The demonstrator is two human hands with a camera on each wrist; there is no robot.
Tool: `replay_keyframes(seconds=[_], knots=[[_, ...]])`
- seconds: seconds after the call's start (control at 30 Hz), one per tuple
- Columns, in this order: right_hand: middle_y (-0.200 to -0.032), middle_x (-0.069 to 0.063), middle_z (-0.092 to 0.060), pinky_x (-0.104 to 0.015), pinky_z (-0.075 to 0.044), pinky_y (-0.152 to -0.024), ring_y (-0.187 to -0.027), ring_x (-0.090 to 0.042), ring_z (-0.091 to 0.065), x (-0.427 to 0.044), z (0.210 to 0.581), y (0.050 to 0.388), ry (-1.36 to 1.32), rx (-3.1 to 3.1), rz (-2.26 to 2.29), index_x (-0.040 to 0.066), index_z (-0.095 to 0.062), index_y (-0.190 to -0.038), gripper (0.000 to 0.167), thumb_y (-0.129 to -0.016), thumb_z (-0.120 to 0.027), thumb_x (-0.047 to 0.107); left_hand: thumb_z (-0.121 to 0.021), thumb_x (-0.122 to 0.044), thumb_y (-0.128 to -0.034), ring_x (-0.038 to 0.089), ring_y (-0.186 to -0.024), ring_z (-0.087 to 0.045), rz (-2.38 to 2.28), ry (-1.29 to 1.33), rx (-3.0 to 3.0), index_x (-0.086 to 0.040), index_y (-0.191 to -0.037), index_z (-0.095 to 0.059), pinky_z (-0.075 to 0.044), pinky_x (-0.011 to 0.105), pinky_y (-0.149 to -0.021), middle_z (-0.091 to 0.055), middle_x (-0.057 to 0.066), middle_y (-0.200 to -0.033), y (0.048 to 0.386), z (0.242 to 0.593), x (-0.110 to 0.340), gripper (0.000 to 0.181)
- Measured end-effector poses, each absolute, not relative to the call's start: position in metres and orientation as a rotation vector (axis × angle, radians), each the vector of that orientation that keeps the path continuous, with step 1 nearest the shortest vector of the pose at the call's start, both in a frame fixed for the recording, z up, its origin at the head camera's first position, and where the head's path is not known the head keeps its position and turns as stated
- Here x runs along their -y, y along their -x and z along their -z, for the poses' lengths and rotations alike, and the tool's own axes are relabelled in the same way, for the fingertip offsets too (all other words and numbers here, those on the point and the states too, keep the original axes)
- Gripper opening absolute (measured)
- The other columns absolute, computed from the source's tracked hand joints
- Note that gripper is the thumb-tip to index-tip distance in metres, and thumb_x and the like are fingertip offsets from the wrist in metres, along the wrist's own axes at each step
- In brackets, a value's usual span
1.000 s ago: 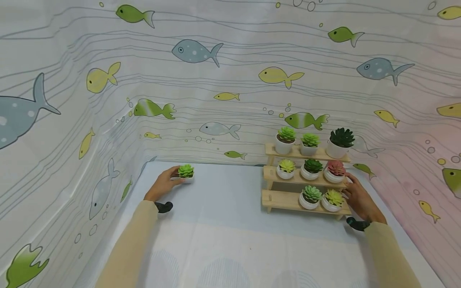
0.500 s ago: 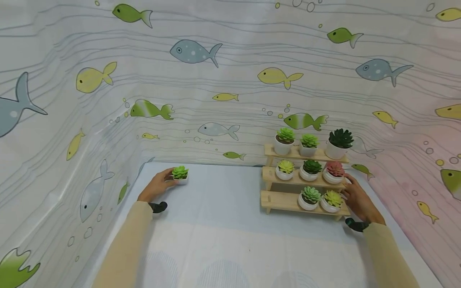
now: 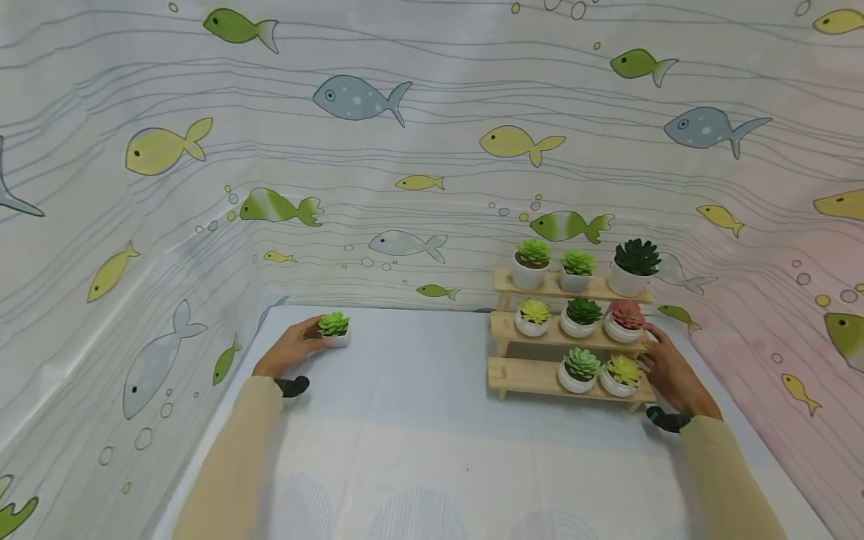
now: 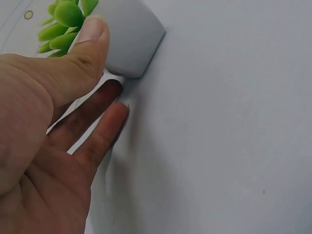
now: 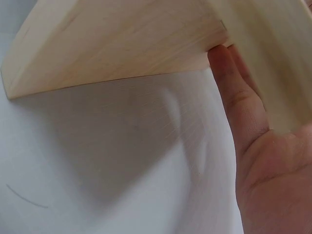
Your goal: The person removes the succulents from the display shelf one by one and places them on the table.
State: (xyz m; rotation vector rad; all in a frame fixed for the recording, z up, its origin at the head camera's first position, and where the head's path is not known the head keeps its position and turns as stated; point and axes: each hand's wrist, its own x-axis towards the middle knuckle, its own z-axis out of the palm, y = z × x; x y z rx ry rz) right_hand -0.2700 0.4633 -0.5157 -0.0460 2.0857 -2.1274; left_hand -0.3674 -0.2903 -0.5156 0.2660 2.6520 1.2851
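Observation:
My left hand (image 3: 293, 349) is at the left of the table, pinching a small bright green succulent (image 3: 334, 330) by its white angular pot. In the left wrist view the thumb lies against the pot (image 4: 131, 36), with two fingers stretched out below it. The pot's base is at the tabletop or just over it; I cannot tell which. On the right, my right hand (image 3: 675, 375) grips the end of a three-tier wooden plant stand (image 3: 526, 375). Its fingers (image 5: 239, 97) go behind a wooden piece (image 5: 278, 58) in the right wrist view, partly hidden.
Several potted succulents stand on the tiers, among them a red one (image 3: 624, 315) and a dark green one (image 3: 637, 259). Two pots (image 3: 577, 379) share the lowest tier's right part. A white table (image 3: 418, 435) meets fish-patterned sheeting (image 3: 405, 150) at back and sides.
My left hand has shifted left with the bright green succulent, mostly in the first half second. My right hand stays at the stand's end. The head view has turned slightly.

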Motion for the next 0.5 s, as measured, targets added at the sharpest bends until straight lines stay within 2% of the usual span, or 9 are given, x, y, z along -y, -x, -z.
replay_keyframes(seconds=[0.07,0.13,0.23,0.33,0.43,0.5], knots=[[-0.162,0.000,-0.020,-0.059,-0.023,-0.120,-0.138,-0.014,-0.033,-0.4638,0.5160,0.2698,0.048,-2.091,2.123,0.046,-0.014,-0.156,0.048,-0.114,-0.035,0.039,-0.066,-0.025,-0.1034,0.045,-0.142,-0.039,-1.294,-0.273,-2.642,-0.002,-0.162,-0.027,-0.026,0.062,-0.118,-0.041,0.026,-0.156,0.3671,0.5169,0.2920,0.074],[-0.161,0.000,-0.021,-0.044,-0.039,-0.113,-0.136,-0.012,-0.036,-0.4639,0.5164,0.2696,0.058,-2.081,2.136,0.044,-0.015,-0.156,0.047,-0.114,-0.035,0.037,-0.066,-0.024,-0.1036,0.045,-0.142,-0.039,-1.295,-0.277,-2.636,-0.001,-0.162,-0.025,-0.026,0.062,-0.118,-0.040,0.026,-0.156,0.3670,0.5178,0.2939,0.075],[-0.160,0.000,-0.022,-0.022,-0.047,-0.093,-0.133,-0.009,-0.038,-0.4638,0.5172,0.2699,0.075,-2.066,2.158,0.043,-0.016,-0.156,0.047,-0.114,-0.035,0.034,-0.065,-0.025,-0.1041,0.045,-0.144,-0.037,-1.305,-0.271,-2.619,-0.002,-0.163,-0.022,-0.027,0.061,-0.118,-0.037,0.026,-0.159,0.3669,0.5181,0.2961,0.077],[-0.160,-0.001,-0.022,-0.021,-0.046,-0.091,-0.134,-0.011,-0.037,-0.4630,0.5166,0.2701,0.077,-2.062,2.167,0.043,-0.016,-0.156,0.047,-0.114,-0.036,0.034,-0.064,-0.025,-0.1045,0.044,-0.146,-0.035,-1.336,-0.245,-2.593,-0.006,-0.164,-0.020,-0.029,0.060,-0.118,-0.032,0.024,-0.162,0.3675,0.5171,0.2972,0.077],[-0.160,0.000,-0.022,-0.029,-0.042,-0.098,-0.137,-0.013,-0.034,-0.4627,0.5154,0.2698,0.060,-2.080,2.146,0.044,-0.015,-0.155,0.048,-0.114,-0.036,0.036,-0.065,-0.022,-0.1036,0.044,-0.146,-0.035,-1.375,-0.246,-2.565,-0.011,-0.165,-0.020,-0.031,0.058,-0.117,-0.030,0.025,-0.163,0.3664,0.5155,0.2978,0.078],[-0.159,0.001,-0.024,-0.029,-0.042,-0.099,-0.135,-0.010,-0.037,-0.4621,0.5151,0.2690,0.060,-2.073,2.157,0.044,-0.015,-0.155,0.047,-0.114,-0.036,0.035,-0.067,-0.019,-0.1023,0.044,-0.144,-0.038,-1.399,-0.251,-2.551,-0.013,-0.166,-0.020,-0.033,0.058,-0.116,-0.030,0.025,-0.163,0.3636,0.5130,0.2973,0.079]])
